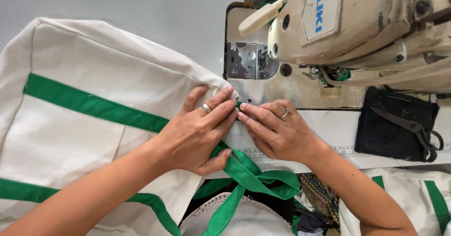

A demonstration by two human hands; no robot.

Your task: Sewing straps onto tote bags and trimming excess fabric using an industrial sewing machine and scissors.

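Two hands pressing a cream canvas bag with green webbing at an industrial sewing machine.

Left hand (197, 132): flat on the cream canvas bag (94, 123), ringed finger extended, thumb hooked over the green webbing strap (249, 175); grip pinching fabric and strap, not clenched. Right hand (277, 130): fingers flat on the bag's edge, fingertips meeting those of the left hand; grip released, pressing only. Bag: spread over the grey counter (141, 10) at left, its corner just in front of the metal needle plate (249, 62). Strap: loops down off the counter edge below the hands. Sewing machine (357, 24): cream, worn, upper right. Black thread snips (413, 128) lie on a dark cloth pad (390, 132) at right.
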